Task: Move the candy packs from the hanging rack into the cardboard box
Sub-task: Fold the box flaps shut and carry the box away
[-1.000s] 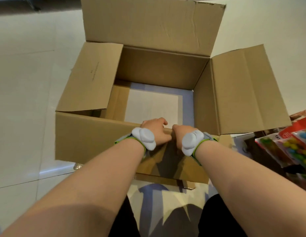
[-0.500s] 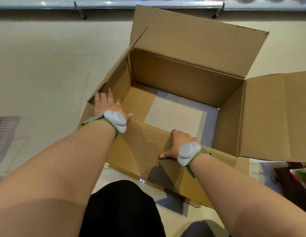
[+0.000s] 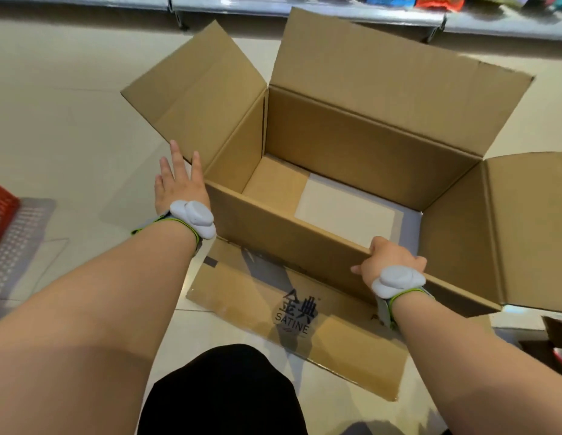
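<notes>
Fingers [image 3: 381, 251] of the right hand [image 3: 389, 262] are curled over the near top edge of the cardboard box [image 3: 361, 142], towards its right corner, with the thumb pressed on the outer face; the wall is gripped so that the box is held steady on the floor [image 3: 69, 120]. The left hand [image 3: 179, 185] is spread flat with its fingers extended and nothing held, and it is placed just beside the near left corner of the box, beneath the raised left flap [image 3: 198, 89]. Whether the flap is touched cannot be told. It is judged that the flaps are being pushed outward so that the opening is kept clear for loading.

All four flaps are folded out: the near one [image 3: 289, 321] is laid flat on the floor, the far and right ones are spread wide. No packs are seen inside; only the bottom panels are visible.

Candy packs [image 3: 436, 0] are glimpsed at the far edge of the view, above a metal rail [image 3: 304, 9], well apart from the box. No transfer is judged to have begun. A red basket [image 3: 0, 208] is noted at the left edge of the floor.
</notes>
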The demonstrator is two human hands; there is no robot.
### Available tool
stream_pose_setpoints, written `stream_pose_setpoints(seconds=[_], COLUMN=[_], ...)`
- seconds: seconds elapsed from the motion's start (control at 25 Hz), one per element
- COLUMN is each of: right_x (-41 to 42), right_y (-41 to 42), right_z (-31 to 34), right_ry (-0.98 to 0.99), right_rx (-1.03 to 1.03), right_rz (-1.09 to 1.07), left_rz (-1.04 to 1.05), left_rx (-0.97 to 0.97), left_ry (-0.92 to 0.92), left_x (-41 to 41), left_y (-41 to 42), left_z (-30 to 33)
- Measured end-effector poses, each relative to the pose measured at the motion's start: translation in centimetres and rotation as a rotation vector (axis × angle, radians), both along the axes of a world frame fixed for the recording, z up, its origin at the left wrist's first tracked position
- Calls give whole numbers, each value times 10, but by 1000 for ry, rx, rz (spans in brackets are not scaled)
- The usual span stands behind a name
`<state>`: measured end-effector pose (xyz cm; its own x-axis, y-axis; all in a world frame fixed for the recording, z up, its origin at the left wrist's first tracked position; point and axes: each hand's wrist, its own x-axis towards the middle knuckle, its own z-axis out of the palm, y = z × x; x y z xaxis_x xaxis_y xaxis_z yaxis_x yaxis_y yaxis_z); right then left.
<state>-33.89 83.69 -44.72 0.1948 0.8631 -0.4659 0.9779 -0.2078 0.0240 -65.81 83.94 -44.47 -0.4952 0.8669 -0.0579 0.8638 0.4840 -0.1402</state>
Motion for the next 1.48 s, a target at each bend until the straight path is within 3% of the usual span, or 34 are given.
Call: stream_pose_setpoints(seconds=[0.12, 0.28, 0.64, 0.84, 1.0, 1.12, 1.24, 1.36, 1.48], right_x=[4, 12, 15, -4, -1, 13, 34, 62, 85], right_y=[15, 34, 47, 55, 61, 56, 59, 55, 52], right_z=[23, 54, 142, 239, 306, 342, 359, 366, 370], right_ry=[93, 273, 592, 690, 731, 563, 549, 543, 588], right_rx=[29, 122, 352, 663, 844, 875, 755, 741, 728], right_rz=[-2, -76, -313, -12, 73, 71, 102, 85, -4], left_rz=[67, -96, -501, -641, -695, -769, -753, -675, -593], left_rx=[84, 216, 535, 697, 729, 733, 690, 360, 57], left_ry=[-278, -476, -339, -262, -267, -265, -452, -554, -288], left_x=[12, 22, 74, 112, 145, 172, 181, 166, 160], left_y=[17, 45, 59, 49, 37, 23, 18, 16, 14], left_z=[47, 132, 300, 349, 388, 407, 421, 436, 442])
